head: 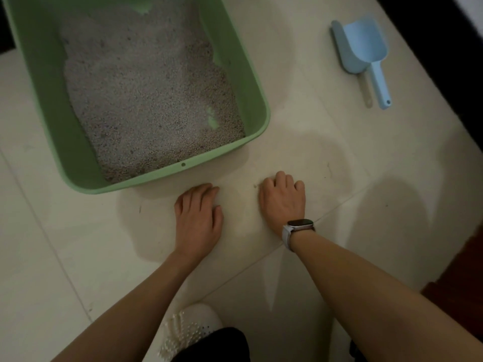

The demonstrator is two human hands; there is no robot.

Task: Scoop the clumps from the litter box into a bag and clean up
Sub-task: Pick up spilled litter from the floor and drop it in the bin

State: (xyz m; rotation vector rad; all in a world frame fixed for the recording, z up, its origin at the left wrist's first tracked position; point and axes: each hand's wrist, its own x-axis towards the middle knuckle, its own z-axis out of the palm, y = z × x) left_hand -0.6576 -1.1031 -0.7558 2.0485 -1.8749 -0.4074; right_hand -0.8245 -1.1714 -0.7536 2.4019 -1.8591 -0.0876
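A green litter box point(230, 61) holding grey litter point(146, 95) stands on the pale tiled floor at the upper left. Both hands are down on the floor just in front of its near rim. My left hand point(198, 215) rests palm down, its fingers loosely bent toward the box. My right hand point(283, 199), with a watch on the wrist, has its fingers curled under and knuckles up. A thin scatter of litter grains point(257, 189) lies along its left edge, between the two hands. A light blue scoop point(363, 48) lies on the floor at the upper right, away from both hands.
A white perforated shoe point(190, 327) and a dark trouser leg show at the bottom centre. A dark edge point(444, 61) borders the floor on the right, and a reddish-brown surface point(467, 283) sits at the lower right. No bag is in view.
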